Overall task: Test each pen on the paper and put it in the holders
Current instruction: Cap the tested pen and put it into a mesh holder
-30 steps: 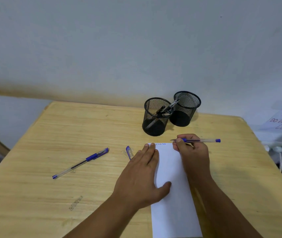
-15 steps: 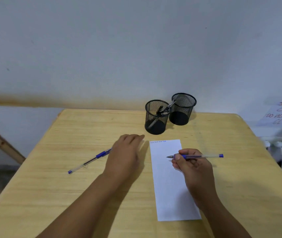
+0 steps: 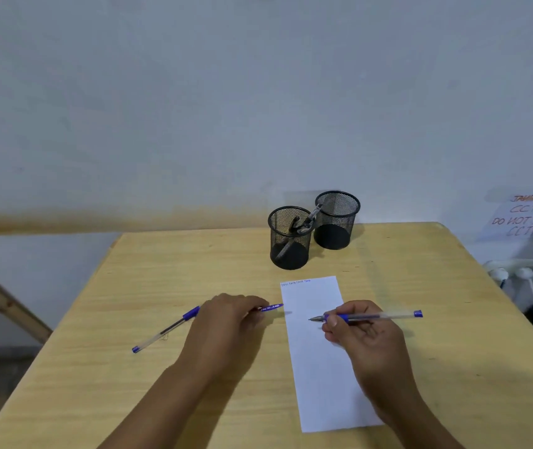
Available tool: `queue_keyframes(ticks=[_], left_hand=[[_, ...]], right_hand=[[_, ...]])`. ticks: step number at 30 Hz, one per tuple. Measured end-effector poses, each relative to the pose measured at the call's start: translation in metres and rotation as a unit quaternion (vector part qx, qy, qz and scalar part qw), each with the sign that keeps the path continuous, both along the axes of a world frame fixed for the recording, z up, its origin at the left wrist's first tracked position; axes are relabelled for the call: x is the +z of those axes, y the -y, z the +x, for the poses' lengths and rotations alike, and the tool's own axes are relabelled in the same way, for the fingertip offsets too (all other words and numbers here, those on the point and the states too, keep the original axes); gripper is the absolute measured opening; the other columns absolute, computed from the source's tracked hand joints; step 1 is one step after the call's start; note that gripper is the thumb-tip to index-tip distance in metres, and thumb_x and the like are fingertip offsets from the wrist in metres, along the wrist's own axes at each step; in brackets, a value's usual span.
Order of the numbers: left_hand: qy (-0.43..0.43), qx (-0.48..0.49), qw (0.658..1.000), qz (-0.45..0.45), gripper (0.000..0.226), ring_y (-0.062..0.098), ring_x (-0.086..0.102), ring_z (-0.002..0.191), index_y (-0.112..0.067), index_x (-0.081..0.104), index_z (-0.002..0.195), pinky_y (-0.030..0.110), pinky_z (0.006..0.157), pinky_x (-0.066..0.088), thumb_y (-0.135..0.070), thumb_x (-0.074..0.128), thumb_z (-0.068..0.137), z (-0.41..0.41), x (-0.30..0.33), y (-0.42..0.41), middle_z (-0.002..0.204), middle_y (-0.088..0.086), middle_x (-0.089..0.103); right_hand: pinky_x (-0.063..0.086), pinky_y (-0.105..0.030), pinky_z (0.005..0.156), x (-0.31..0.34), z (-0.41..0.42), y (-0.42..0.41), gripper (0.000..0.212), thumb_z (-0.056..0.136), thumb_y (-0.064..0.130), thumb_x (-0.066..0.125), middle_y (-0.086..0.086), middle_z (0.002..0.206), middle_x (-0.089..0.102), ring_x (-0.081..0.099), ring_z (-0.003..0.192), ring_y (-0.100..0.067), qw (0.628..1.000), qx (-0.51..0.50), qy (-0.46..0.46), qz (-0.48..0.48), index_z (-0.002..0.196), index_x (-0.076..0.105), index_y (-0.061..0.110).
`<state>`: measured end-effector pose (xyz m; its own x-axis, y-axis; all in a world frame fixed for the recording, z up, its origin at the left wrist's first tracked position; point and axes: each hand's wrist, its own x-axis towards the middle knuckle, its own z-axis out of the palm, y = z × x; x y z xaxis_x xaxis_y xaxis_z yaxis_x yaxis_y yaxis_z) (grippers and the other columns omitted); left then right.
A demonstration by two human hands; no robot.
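Since half a second ago the left hand [image 3: 226, 322] has picked up the blue cap [image 3: 270, 308], whose tip now pokes out past its curled fingers, while the right hand [image 3: 361, 332] has barely shifted; the uncapped pen [image 3: 369, 316] lies pinched near its tip in that right hand, nib pointing left over the paper [image 3: 320, 384], tail end sticking out to the right of the grip; judged from its clear slim barrel, it is light, stiff and a bit slick, so holding it close to the nib as now suits writing, whereas a hold nearer mid-barrel would suit dropping it in a holder; a second pen [image 3: 164, 332] rests on the table [image 3: 129, 400] just left of the left hand, untouched; beyond both grips stand the near holder [image 3: 289, 238], already containing pens, and the far holder [image 3: 336, 220], touching or nearly so; faint writing marks the paper's top edge.
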<state>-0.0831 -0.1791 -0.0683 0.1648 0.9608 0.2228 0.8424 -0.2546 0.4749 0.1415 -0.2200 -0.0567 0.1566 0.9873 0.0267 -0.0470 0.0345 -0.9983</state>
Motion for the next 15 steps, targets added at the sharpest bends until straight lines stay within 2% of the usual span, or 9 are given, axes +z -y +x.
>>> queue_keyframes(ticks=[4, 7, 9, 12, 15], left_hand=[[0.063, -0.017, 0.998, -0.004, 0.02, -0.002, 0.056, 0.094, -0.041, 0.071, 0.108, 0.013, 0.08, 0.041, -0.029, 0.062, 0.095, 0.014, 0.005, 0.019, 0.091, -0.031, 0.067], [0.102, -0.025, 0.994, -0.007, 0.02, -0.001, 0.054, 0.096, -0.042, 0.071, 0.107, 0.011, 0.08, 0.038, -0.028, 0.063, 0.095, 0.024, 0.01, 0.028, 0.091, -0.041, 0.062], [0.128, -0.034, 0.991, -0.011, 0.02, 0.0, 0.054, 0.097, -0.041, 0.072, 0.106, 0.012, 0.082, 0.039, -0.026, 0.063, 0.095, 0.029, 0.012, 0.032, 0.097, -0.038, 0.063], [0.143, -0.039, 0.989, -0.025, 0.019, 0.002, 0.055, 0.097, -0.039, 0.072, 0.107, 0.015, 0.083, 0.04, -0.027, 0.062, 0.096, 0.034, 0.013, 0.036, 0.094, -0.031, 0.067], [0.143, -0.051, 0.988, -0.036, 0.02, 0.002, 0.054, 0.099, -0.04, 0.071, 0.108, 0.014, 0.084, 0.039, -0.029, 0.06, 0.097, 0.037, 0.014, 0.039, 0.099, -0.031, 0.066]], right_hand=[[0.06, -0.031, 0.071, 0.008, 0.002, 0.005, 0.008, 0.085, -0.001, 0.07, -0.009, 0.079, 0.075, 0.072, 0.075, -0.025, 1.0, 0.012, 0.001, 0.018, 0.087, 0.068, 0.007], [0.059, -0.03, 0.07, 0.011, 0.002, 0.007, 0.008, 0.084, -0.002, 0.07, -0.009, 0.079, 0.076, 0.071, 0.073, -0.026, 1.0, 0.02, 0.0, 0.017, 0.085, 0.068, 0.007], [0.06, -0.032, 0.071, 0.011, 0.002, 0.008, 0.008, 0.085, -0.002, 0.07, -0.009, 0.079, 0.076, 0.071, 0.073, -0.027, 1.0, 0.018, 0.003, 0.019, 0.085, 0.068, 0.007], [0.059, -0.03, 0.07, 0.012, 0.004, 0.009, 0.008, 0.085, -0.002, 0.069, -0.011, 0.078, 0.075, 0.071, 0.072, -0.026, 1.0, 0.019, 0.002, 0.015, 0.086, 0.068, 0.006], [0.059, -0.032, 0.069, 0.012, 0.004, 0.01, 0.01, 0.083, -0.002, 0.071, -0.012, 0.077, 0.075, 0.071, 0.07, -0.025, 1.0, 0.024, 0.005, 0.006, 0.085, 0.07, 0.007]])
